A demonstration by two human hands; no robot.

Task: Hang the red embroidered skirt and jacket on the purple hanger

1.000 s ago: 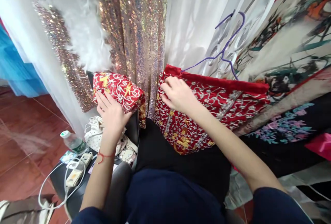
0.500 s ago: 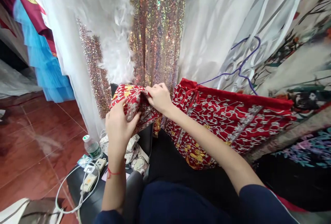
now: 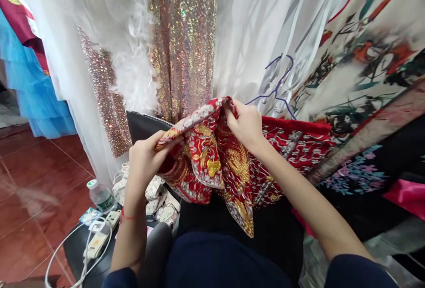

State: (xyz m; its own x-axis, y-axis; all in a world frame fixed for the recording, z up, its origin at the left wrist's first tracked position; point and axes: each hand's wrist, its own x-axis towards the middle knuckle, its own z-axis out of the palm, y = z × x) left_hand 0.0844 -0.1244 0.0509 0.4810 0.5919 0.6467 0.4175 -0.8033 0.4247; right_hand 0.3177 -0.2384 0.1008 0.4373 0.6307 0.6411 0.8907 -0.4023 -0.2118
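One red embroidered garment (image 3: 204,157) slung between left hand (image 3: 143,158), pinching left end, and right hand (image 3: 247,126), gripping upper fold. Beyond, right: second red garment (image 3: 303,142), one purple hanger (image 3: 276,92).

Right grip (image 3: 246,125) partly hidden by red cloth (image 3: 203,148), bottle label (image 3: 106,204) illegibly small, blue tulle (image 3: 43,102) cut by left edge

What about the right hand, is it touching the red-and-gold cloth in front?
Touching. The head view shows the right hand gripping the upper edge of the red-and-gold cloth, with no gap between them.
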